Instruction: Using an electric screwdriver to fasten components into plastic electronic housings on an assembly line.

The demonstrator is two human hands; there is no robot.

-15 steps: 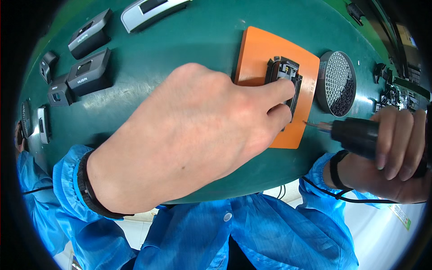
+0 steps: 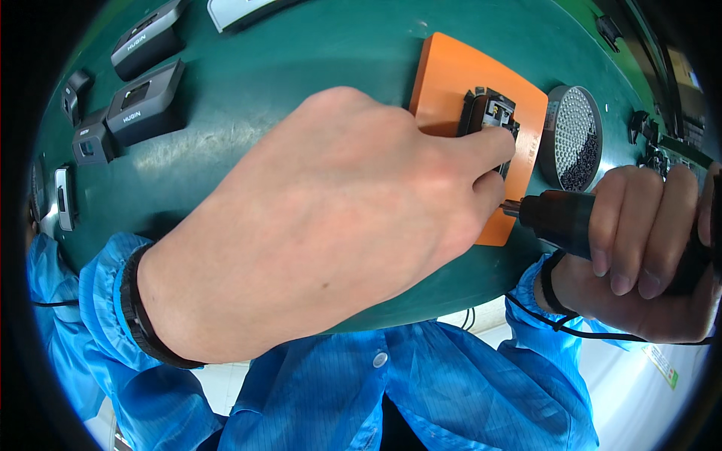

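My left hand (image 2: 376, 195) reaches across from the left, with its fingers closed on a black plastic housing (image 2: 472, 113). That housing has small metal and circuit parts in it and lies on an orange block (image 2: 445, 71). The fingertips and the lower part of the housing are partly hidden by the hand. My right hand (image 2: 639, 240) is wrapped round a black electric screwdriver (image 2: 560, 218), held nearly level. The bit points left, close beside my left fingertips, over the orange block's right edge; whether it touches anything is hidden.
Right of the block stands a round grey dish (image 2: 551, 135) with a dotted plate and a heap of tiny dark screws. Grey-and-black device shells (image 2: 147, 105) lie at the left. Black parts (image 2: 643, 126) sit at the far right. A black cable (image 2: 602, 335) runs below my right hand.
The screwdriver has moved left, its bit now beside my left fingertips. My left hand keeps its hold on the housing. The whole view has shifted slightly.
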